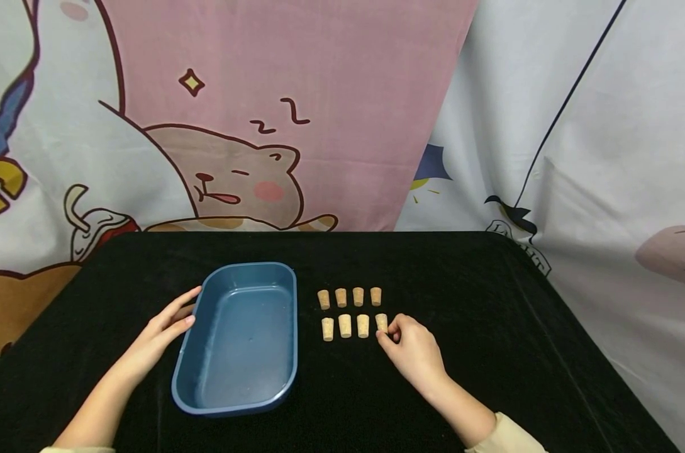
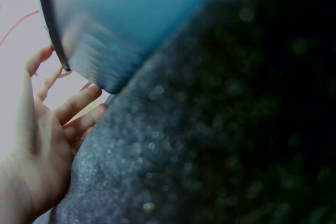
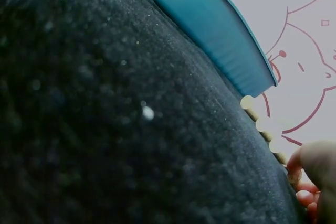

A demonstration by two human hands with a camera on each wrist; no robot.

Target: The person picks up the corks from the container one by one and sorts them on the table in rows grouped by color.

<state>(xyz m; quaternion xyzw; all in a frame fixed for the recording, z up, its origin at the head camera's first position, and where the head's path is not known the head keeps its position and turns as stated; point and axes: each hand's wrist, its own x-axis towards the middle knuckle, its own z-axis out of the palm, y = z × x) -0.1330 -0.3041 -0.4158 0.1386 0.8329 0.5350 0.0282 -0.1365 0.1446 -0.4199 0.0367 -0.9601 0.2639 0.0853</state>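
Note:
A blue plastic bin stands on the black cloth, left of the corks. My left hand rests its extended fingers against the bin's left side; the left wrist view shows the fingertips right at the bin wall. Two rows of tapered corks are lined up to the bin's right. At the right end of the near row, my right hand pinches a cork between thumb and index finger. Beside it in that row is another cork. The far row ends on the right with a cork.
Black cloth covers the table, whose far edge runs along a printed curtain with cartoon animals. The bin's inside shows only its bare floor. Several corks sit close together between the bin and my right hand.

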